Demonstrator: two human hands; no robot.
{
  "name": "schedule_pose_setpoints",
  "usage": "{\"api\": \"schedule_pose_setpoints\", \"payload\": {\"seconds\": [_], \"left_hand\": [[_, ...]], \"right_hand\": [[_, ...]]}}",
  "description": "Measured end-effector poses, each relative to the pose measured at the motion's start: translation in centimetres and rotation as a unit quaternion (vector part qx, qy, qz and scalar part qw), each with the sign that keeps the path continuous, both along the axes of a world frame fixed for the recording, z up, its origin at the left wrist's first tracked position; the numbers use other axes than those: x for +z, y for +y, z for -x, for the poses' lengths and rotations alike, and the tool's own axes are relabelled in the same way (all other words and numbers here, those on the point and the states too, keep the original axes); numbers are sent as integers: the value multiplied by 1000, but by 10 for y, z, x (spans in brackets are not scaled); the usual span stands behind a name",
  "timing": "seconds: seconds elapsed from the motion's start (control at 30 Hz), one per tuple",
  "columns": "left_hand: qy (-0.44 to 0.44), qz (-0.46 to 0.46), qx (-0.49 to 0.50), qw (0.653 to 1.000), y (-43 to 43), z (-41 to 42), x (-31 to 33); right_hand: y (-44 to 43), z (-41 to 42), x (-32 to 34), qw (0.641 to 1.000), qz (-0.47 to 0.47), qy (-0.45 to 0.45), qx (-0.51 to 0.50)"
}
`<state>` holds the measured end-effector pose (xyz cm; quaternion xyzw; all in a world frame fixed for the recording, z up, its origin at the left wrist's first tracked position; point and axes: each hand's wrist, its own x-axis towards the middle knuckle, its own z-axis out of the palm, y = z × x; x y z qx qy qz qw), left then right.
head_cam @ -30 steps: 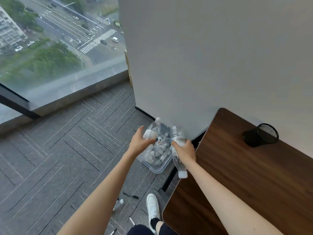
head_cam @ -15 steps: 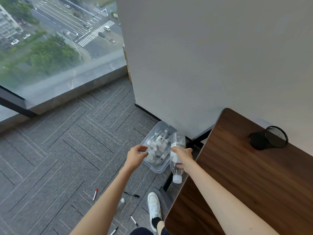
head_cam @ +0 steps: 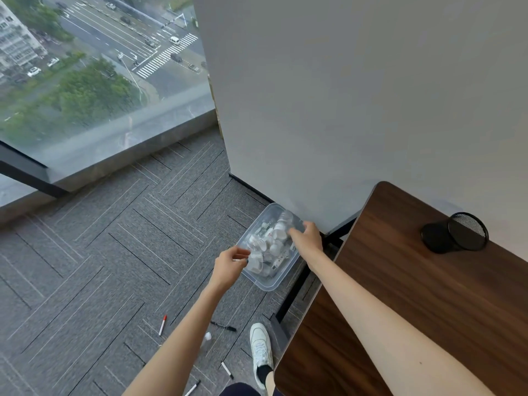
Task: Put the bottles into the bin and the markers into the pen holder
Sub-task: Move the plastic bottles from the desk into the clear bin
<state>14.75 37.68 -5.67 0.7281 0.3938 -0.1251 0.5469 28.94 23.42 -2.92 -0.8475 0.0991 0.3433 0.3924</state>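
Note:
A clear plastic bin (head_cam: 264, 284) stands on the carpet by the wall, holding several empty clear bottles (head_cam: 268, 244). My right hand (head_cam: 307, 238) hovers over the bin's far right side with its fingers loosely apart, and a bottle (head_cam: 285, 218) lies just beyond the fingertips. At the bin's left rim, my left hand (head_cam: 228, 264) holds nothing, fingers loosely curled. One bottle (head_cam: 207, 338) lies on the floor, partly hidden by my left forearm. Around it lie a red-capped marker (head_cam: 163, 324), a black marker (head_cam: 224, 327) and two more markers (head_cam: 227, 370) (head_cam: 193, 387). The black mesh pen holder (head_cam: 457, 235) lies on its side on the table.
The dark wooden table (head_cam: 414, 295) fills the right side, and its black leg (head_cam: 291, 298) stands right beside the bin. My white shoe (head_cam: 261, 352) is on the carpet near the markers. A white wall rises behind the bin, and a large window lies to the left.
Both hands came down to the bin. The bottle from my left hand went in first, then my right hand let its bottle go into the bin's far end.

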Motion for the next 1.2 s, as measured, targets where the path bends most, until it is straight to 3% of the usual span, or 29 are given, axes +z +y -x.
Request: {"api": "schedule_pose_setpoints", "payload": {"seconds": [0.2, 0.7, 1.2], "left_hand": [[-5, -3, -8, 1000, -10, 3, 7], [-51, -15, -10, 999, -67, 35, 48], [-94, -21, -29, 995, -233, 105, 93]], "right_hand": [[-25, 31, -9, 1000, 14, 3, 26], [-72, 80, 17, 996, -57, -54, 46], [-238, 162, 66, 989, -87, -120, 22]]}}
